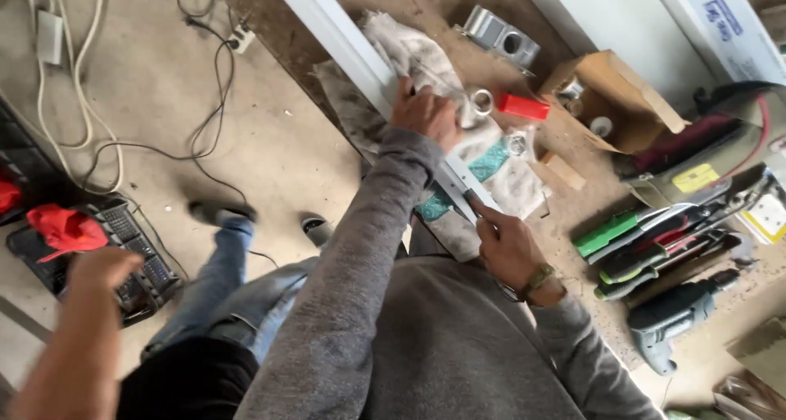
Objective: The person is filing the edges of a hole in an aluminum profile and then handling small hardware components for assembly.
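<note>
A long white profile (327,19) lies slantwise over a dirty rag (409,51) on the brown workbench (458,2). My left hand (426,113) presses down on the profile and the rag, fingers curled over the profile's edge. My right hand (506,244), with a band at the wrist, pinches the profile's near end (463,182) with thumb and fingers. Whether it also holds a small tool I cannot tell. Both arms are in grey sleeves.
A metal box (499,35), a red piece (524,106), metal rings (481,102) and an open cardboard box (630,101) lie beyond my hands. Green-handled tools (647,240) and a drill (675,313) are at right. Another person's arm (82,322) and jeans (221,289), cables (205,101) and a black crate (123,248) are at left.
</note>
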